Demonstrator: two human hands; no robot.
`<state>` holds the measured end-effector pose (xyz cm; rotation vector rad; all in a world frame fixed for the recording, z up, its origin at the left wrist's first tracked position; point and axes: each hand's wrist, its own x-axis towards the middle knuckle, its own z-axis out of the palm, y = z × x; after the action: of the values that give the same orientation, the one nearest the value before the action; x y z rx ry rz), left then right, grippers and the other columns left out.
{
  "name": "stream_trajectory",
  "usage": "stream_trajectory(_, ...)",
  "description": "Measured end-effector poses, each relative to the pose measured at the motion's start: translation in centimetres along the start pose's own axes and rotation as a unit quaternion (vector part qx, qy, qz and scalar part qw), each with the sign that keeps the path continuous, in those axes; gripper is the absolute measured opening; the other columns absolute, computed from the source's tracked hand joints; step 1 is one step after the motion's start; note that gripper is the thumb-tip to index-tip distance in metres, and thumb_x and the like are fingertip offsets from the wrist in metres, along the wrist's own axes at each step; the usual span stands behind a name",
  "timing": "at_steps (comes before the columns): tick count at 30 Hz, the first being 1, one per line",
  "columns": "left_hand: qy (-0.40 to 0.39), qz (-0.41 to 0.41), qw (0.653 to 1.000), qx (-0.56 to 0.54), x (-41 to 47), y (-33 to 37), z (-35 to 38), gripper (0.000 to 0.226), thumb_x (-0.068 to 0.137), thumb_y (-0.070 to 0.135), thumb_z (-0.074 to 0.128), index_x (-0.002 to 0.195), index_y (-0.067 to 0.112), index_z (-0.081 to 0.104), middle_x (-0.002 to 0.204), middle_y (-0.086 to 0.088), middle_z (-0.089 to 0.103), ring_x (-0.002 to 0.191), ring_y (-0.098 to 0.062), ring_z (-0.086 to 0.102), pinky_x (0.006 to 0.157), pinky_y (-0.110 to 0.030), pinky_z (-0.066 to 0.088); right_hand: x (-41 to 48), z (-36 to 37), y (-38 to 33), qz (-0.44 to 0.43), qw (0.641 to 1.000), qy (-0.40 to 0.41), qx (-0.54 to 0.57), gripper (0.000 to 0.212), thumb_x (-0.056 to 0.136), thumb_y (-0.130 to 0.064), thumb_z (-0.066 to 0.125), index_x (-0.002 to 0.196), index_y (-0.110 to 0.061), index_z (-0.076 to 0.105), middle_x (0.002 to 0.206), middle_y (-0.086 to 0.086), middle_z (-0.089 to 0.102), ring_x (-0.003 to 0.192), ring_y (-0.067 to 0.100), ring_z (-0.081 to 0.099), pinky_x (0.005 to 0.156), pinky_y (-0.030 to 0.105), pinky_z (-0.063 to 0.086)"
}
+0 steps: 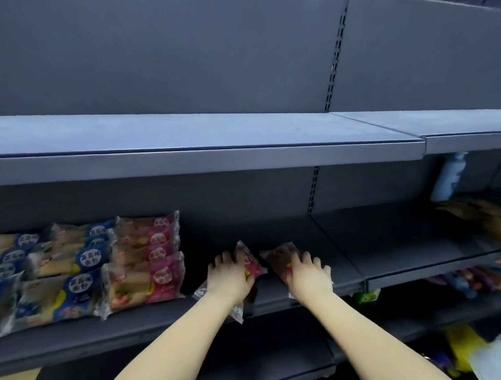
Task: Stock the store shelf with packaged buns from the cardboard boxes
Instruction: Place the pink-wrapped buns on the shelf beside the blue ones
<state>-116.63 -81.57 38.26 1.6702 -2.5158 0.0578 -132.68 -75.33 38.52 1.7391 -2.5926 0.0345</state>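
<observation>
My left hand [228,277] grips a red-labelled bun pack [250,262] over the front of the grey middle shelf [163,315]; the pack is tilted, its clear end hanging past the shelf lip. My right hand [309,274] lies on top of a second red bun pack [280,258], pressing it on the same shelf. To the left stands a stack of red bun packs [149,261], and beside it stacks of blue-labelled bun packs [56,267]. No cardboard box is clearly in view.
The upper shelf [202,134] holds nothing in view. In the right bay stand a pale blue package [449,177] and a brown package [477,213]. Mixed colourful packs [471,278] lie on a lower right shelf, and yellow and white items [476,352] sit at bottom right.
</observation>
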Motion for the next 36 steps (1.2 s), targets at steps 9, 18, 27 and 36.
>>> stream_trajectory(9,-0.031,0.006,0.999,-0.014,3.7,1.5,1.9,0.083,0.085,0.065,0.039,0.149,0.019,0.016,0.153,-0.007,0.018,0.128,-0.034,0.031,0.103,-0.046,0.029,4.0,1.9,0.7,-0.055,0.996,-0.059,0.048,0.085,0.08,-0.057,0.053,0.149,-0.034,0.009,0.158,0.005,0.004,0.139,0.042,0.016,0.106,0.052,0.028)
stream_trajectory(18,-0.029,-0.046,0.996,-0.07,6.0,0.5,3.4,0.081,0.083,0.072,0.034,0.148,0.027,0.019,0.155,-0.001,0.022,0.133,-0.034,0.03,0.104,-0.046,0.029,8.2,2.7,1.6,-0.068,0.995,-0.045,0.054,0.089,0.08,-0.06,0.052,0.149,-0.029,0.004,0.157,0.007,0.002,0.131,0.038,0.028,0.101,0.047,0.035)
stream_trajectory(27,-0.037,-0.042,0.995,-0.077,8.3,0.6,4.0,0.082,0.08,0.071,0.04,0.148,0.028,0.019,0.151,-0.003,0.032,0.129,-0.034,0.038,0.102,-0.045,0.037,9.9,3.5,1.1,-0.073,0.996,0.007,0.058,0.078,0.087,-0.057,0.045,0.148,-0.027,0.008,0.157,0.007,0.004,0.129,0.037,0.031,0.1,0.046,0.035)
stream_trajectory(36,-0.014,0.022,0.999,-0.046,7.6,-1.2,2.4,0.08,0.081,0.072,0.027,0.148,0.027,0.025,0.147,-0.001,0.038,0.128,-0.028,0.041,0.104,-0.039,0.03,12.0,2.0,1.9,-0.106,0.99,-0.027,0.089,0.09,0.081,-0.063,0.05,0.149,-0.034,0.0,0.154,0.018,0.013,0.134,0.038,0.031,0.105,0.047,0.03)
